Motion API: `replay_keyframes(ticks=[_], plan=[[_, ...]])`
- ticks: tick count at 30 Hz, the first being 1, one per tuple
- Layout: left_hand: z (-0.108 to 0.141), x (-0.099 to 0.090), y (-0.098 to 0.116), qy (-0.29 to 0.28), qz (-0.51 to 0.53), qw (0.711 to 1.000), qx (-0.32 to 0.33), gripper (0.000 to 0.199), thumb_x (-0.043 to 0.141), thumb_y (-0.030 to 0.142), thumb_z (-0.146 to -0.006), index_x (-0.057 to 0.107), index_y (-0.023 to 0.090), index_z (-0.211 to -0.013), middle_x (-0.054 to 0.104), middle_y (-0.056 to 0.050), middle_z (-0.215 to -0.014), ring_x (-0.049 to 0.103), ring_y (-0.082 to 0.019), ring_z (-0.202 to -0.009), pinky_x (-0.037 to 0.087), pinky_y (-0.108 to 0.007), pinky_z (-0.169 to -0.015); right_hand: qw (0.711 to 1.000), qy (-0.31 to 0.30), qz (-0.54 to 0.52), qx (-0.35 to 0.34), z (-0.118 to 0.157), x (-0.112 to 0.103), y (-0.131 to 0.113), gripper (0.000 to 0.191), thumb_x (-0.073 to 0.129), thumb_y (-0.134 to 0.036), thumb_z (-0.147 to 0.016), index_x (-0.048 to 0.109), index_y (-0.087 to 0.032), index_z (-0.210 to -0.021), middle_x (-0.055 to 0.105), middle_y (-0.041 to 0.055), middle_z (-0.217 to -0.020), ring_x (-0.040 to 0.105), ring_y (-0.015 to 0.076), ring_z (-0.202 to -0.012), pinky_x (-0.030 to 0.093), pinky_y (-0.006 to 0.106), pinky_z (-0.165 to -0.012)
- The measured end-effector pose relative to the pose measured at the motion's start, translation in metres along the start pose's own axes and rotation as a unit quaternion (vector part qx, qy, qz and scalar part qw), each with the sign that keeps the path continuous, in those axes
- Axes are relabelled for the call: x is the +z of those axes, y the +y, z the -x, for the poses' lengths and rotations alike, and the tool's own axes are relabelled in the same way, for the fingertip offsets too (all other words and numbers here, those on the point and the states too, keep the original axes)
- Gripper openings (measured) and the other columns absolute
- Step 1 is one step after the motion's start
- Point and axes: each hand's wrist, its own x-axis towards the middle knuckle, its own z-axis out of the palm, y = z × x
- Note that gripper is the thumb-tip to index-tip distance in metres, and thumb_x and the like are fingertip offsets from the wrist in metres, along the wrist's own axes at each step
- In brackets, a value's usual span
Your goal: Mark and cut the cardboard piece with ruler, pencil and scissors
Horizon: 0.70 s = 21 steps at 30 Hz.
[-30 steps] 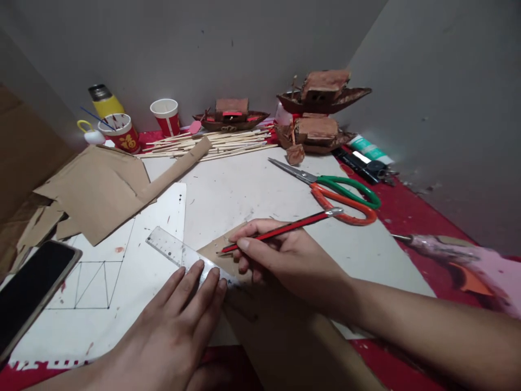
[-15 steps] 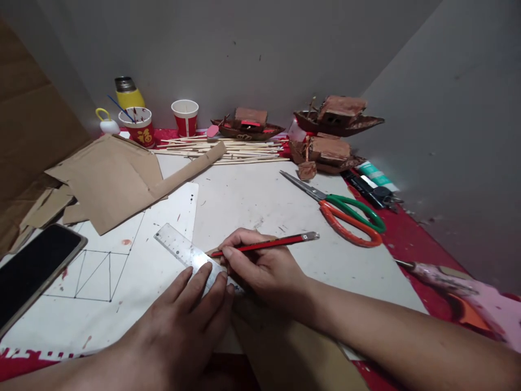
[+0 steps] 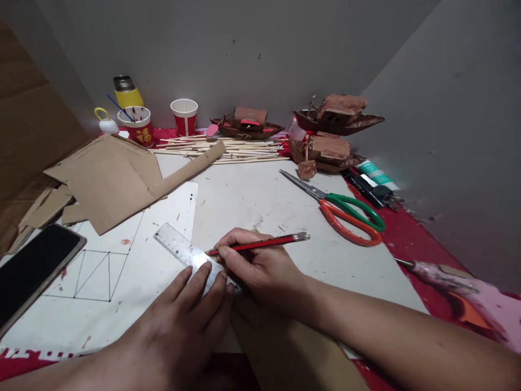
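My left hand (image 3: 191, 315) presses a clear ruler (image 3: 173, 241) down with its fingers stretched out over it. Beneath the hands lies a piece of brown cardboard (image 3: 293, 353), mostly covered by them. Pinched in my right hand (image 3: 256, 263) is a red and black pencil (image 3: 272, 241), slanting to the right with its tip end near the ruler's upper edge. The pencil's very point is hard to make out. Left of the ruler, a white sheet (image 3: 158, 277) bears black drawn lines.
Scissors (image 3: 352, 217) with green and orange handles lie to the right. A phone (image 3: 36, 271) and cardboard pieces (image 3: 109, 179) are at left. Wooden sticks (image 3: 240, 149), paper cups (image 3: 184, 117) and model boats (image 3: 342, 117) line the back. A pink-handled tool (image 3: 443, 279) lies far right.
My right hand and the pencil have slid slightly left along the ruler's edge. My left hand and the ruler hold their place.
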Motion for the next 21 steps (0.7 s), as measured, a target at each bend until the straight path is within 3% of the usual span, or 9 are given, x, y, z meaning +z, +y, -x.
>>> replay_keyframes(ticks=[12,21], plan=[[0.001,-0.004,0.0,0.007,0.036,0.999,-0.009,0.074,0.055,0.06,-0.088,0.051,0.011,-0.142,0.055,-0.013,-0.145,0.038,-0.036,-0.14,0.034,-0.049,-0.116,1.0,-0.009,-0.023,0.019,0.001,-0.005,-0.006,0.015,0.052,-0.019,-0.089,0.057,-0.02,-0.075,0.062,-0.0016,-0.072,0.057,0.0125,-0.068,0.044,0.025,-0.062],[0.0,0.002,-0.003,0.035,0.041,0.998,0.015,0.074,0.058,0.057,-0.085,0.05,0.009,-0.142,0.055,-0.015,-0.144,0.04,-0.038,-0.138,0.036,-0.05,-0.113,0.998,-0.044,0.046,0.022,0.002,-0.016,-0.018,0.023,0.048,-0.019,-0.088,0.048,-0.02,-0.065,0.048,-0.0036,-0.059,0.045,0.0109,-0.056,0.037,0.025,-0.054]])
